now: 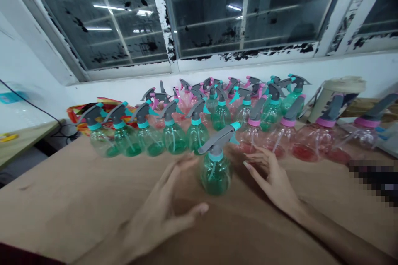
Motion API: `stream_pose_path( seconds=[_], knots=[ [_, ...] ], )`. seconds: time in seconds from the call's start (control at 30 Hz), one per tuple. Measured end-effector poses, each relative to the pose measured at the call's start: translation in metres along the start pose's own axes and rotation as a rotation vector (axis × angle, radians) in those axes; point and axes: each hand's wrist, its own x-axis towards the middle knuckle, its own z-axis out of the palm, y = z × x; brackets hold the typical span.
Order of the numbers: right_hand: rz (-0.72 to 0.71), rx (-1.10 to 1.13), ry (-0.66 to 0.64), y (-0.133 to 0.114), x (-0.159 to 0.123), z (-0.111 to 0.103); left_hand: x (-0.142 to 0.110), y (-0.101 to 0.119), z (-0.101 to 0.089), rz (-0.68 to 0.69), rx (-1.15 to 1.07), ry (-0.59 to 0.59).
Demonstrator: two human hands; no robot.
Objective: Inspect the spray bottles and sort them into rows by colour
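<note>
A person's two bare hands reach in from the bottom of the frame on either side of a green trigger spray bottle (216, 176) that stands upright on a brown tabletop (77, 198), just below the centre of the picture. The left hand (161, 207), slightly blurred, comes up from the lower left with its wrist low and its fingers stretched towards the bottle; the thumb spreads away towards the lower centre, leaving a wide gap. Its fingertips are close beside the bottle, and whether they touch it cannot be told. The right hand (273, 178) enters from the lower right, the forearm slanting up and inward; it is open and holds nothing, its fingers loosely bent and pointing left, the thumb below them, clearly apart from the bottle. The left hand is open too, not wrapped around anything. The bottle's grey trigger head has a turquoise nozzle pointing to the upper right. Behind it, a row of five green spray bottles (154, 143) runs to the left, and four pink-tinted spray bottles (311, 143) stand to the right, with more bottles crowded behind, below a window (211, 16) across the top.
</note>
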Motion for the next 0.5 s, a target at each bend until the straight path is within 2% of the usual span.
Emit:
stream_pose_path(
  seconds=[0.1, 0.17, 0.27, 0.37, 0.5],
  knots=[
    [0.002, 0.018, 0.0, 0.002, 0.0, 0.0, 0.032, -0.009, 0.002, -0.076, -0.27, -0.123],
    [0.004, 0.02, 0.006, 0.001, 0.0, 0.0, 0.056, -0.01, 0.007, -0.018, -0.439, -0.164],
    [0.008, 0.004, 0.007, -0.001, 0.001, -0.001, 0.084, 0.0, 0.018, 0.083, -0.56, -0.211],
    [0.008, -0.005, 0.0, -0.005, 0.002, -0.001, 0.099, 0.012, 0.028, 0.121, -0.552, -0.164],
    [0.01, 0.005, -0.023, -0.005, 0.002, 0.0, 0.102, 0.017, 0.035, 0.012, -0.377, -0.145]
  ],
)
